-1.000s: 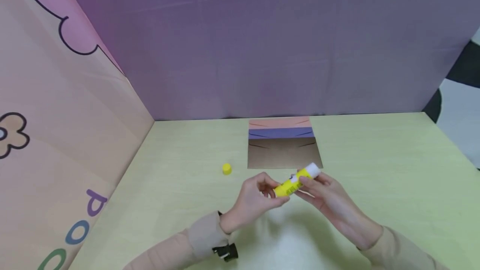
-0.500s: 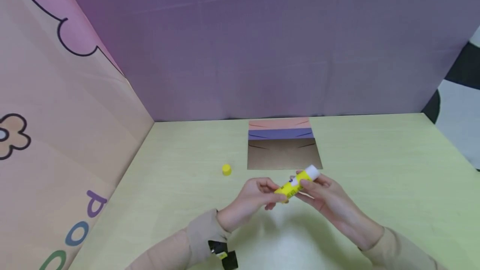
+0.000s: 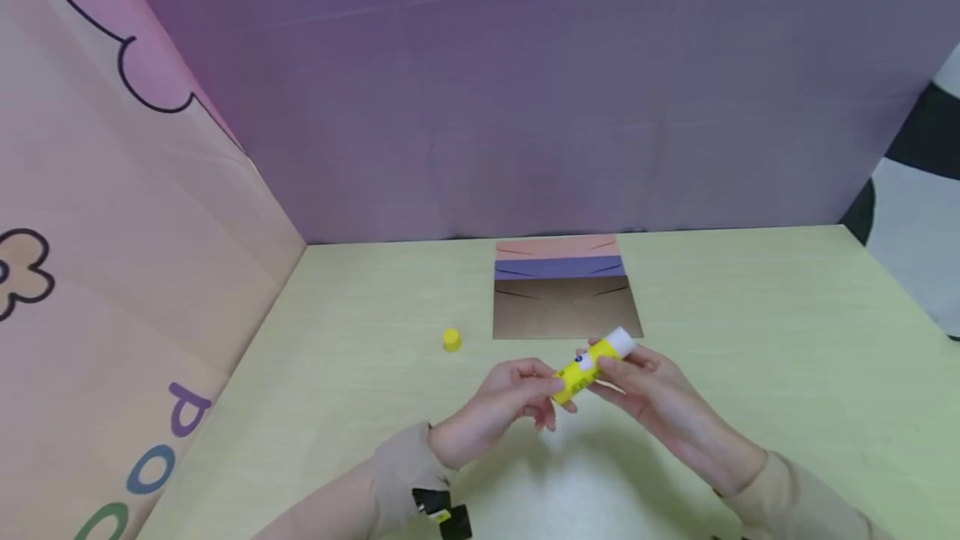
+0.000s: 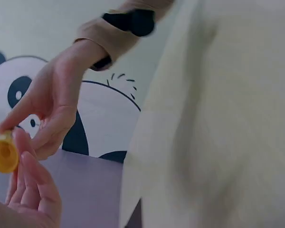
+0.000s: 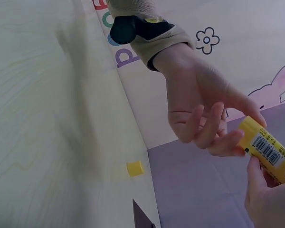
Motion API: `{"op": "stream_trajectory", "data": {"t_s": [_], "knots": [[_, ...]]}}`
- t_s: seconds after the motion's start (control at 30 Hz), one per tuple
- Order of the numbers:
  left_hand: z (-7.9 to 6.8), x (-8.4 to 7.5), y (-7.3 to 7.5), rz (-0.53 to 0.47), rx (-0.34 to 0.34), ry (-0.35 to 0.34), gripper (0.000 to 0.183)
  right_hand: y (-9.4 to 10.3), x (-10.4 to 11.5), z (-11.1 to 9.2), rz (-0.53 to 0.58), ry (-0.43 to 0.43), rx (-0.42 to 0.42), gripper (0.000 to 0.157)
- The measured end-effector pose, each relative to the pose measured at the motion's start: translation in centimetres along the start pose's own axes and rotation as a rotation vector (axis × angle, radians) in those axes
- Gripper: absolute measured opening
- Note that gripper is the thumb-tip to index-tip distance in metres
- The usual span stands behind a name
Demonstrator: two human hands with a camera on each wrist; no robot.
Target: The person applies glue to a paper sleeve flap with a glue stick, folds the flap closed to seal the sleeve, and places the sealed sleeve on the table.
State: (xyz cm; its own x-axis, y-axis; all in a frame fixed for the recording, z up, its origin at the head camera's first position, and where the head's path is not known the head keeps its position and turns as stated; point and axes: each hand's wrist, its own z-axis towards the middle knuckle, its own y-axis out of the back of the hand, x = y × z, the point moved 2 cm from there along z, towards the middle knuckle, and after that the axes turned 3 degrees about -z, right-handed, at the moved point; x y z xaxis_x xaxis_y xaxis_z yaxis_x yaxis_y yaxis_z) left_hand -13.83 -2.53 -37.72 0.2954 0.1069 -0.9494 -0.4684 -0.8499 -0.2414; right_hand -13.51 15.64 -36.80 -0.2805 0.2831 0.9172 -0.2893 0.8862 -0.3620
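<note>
A yellow glue stick [image 3: 587,370] with a white upper end is held above the table, tilted up to the right. My right hand [image 3: 660,394] grips its barrel between thumb and fingers. At the lower end, my left hand [image 3: 491,407] pinches the base with thumb and fingertips. The barcode side of the glue stick [image 5: 268,149] shows in the right wrist view, and its round yellow base [image 4: 4,154] in the left wrist view. The yellow cap [image 3: 452,340] sits apart on the table, left of the hands.
Pink, blue and brown envelopes [image 3: 566,311] lie overlapped on the pale table [image 3: 750,340] beyond the hands. A purple wall panel [image 3: 525,107] borders the back edge. A printed panel [image 3: 150,257] stands on the left. A dark wrist device [image 3: 442,513] hangs under the left sleeve.
My left fingers have shifted around the base of the glue stick, the wrist turning so that the thumb lies on top. My right hand stays almost still. The cap and envelopes have not moved.
</note>
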Motion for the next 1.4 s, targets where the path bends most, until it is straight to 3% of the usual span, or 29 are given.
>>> {"op": "stream_trajectory", "data": {"t_s": [0.17, 0.3, 0.4, 0.53, 0.63, 0.73, 0.93, 1.13, 1.27, 1.4], "knots": [[-0.5, -0.7, -0.2, 0.192, -0.099, -0.175, 0.028, -0.4, 0.2, 0.0, 0.013, 0.012, -0.001, 0.013], [-1.1, -0.9, -0.4, 0.452, -0.171, -0.326, 0.03, -0.6, 0.3, 0.1, 0.026, 0.017, -0.007, 0.01], [-1.6, -1.2, -0.6, 0.753, -0.205, -0.544, 0.033, -0.6, 0.3, 0.1, 0.03, 0.014, -0.019, 0.009], [-2.0, -1.6, -0.8, 1.163, -0.277, -0.934, 0.039, -0.5, 0.1, 0.1, 0.03, 0.001, -0.043, 0.009], [-1.9, -1.6, -0.8, 1.343, -0.336, -1.143, 0.039, -0.4, 0.1, 0.1, 0.031, -0.011, -0.055, 0.009], [-1.9, -1.5, -0.8, 1.433, -0.371, -1.255, 0.037, -0.4, 0.0, 0.1, 0.029, -0.022, -0.061, 0.01], [-1.9, -1.1, -0.8, 1.508, -0.43, -1.34, 0.037, -0.6, -0.1, 0.0, 0.025, -0.047, -0.078, 0.015], [-1.8, -0.9, -0.9, 1.45, -0.399, -1.369, 0.036, -0.7, -0.3, -0.1, 0.018, -0.053, -0.064, 0.017], [-1.7, -0.8, -0.9, 1.349, -0.331, -1.294, 0.036, -0.5, -0.4, -0.1, 0.014, -0.054, -0.048, 0.019], [-1.6, -0.5, -0.8, 1.204, -0.277, -1.125, 0.035, -0.3, -0.5, -0.2, 0.013, -0.068, -0.048, 0.023]]}}
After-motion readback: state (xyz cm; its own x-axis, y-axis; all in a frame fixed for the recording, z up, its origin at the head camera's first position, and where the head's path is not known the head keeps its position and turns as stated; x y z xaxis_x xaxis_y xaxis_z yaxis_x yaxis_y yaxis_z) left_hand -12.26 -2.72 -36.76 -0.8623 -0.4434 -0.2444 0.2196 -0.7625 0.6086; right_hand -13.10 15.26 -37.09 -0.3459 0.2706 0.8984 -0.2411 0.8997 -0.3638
